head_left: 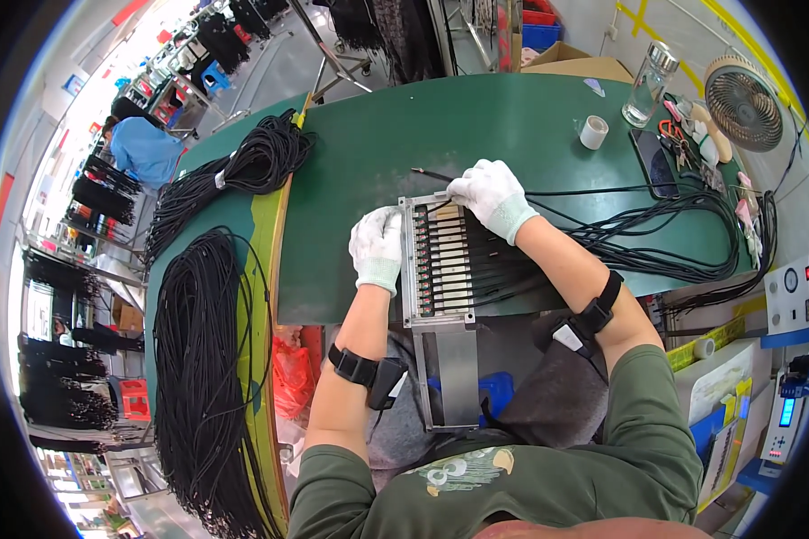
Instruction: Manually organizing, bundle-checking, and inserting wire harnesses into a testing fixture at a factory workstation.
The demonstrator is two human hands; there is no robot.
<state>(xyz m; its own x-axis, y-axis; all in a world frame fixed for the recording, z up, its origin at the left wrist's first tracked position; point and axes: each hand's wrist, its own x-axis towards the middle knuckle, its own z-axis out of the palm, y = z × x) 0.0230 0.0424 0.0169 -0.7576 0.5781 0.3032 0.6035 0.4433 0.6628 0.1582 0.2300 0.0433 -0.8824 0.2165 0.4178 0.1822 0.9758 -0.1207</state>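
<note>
Both of my hands wear white knitted gloves. My right hand [492,196] pinches a black cable [436,175] at the far end of the metal fixture; the cable's tip sticks out to the left. My left hand [377,244] is curled, fingers together, against the fixture's left edge; its thumb is mostly hidden. The metal fixture [409,310] lies at the table's near edge, with a row of slots holding several cable ends. From these slots, black cables [503,269] run rightward under my right forearm.
Bundled black cables [202,359] lie on the left table, with a tied bundle [261,162] farther back. At the right sit a tape roll [593,133], a glass bottle [649,85], a phone [653,162], a fan [743,103] and coiled cables [692,238]. A person in blue [144,148] sits far left.
</note>
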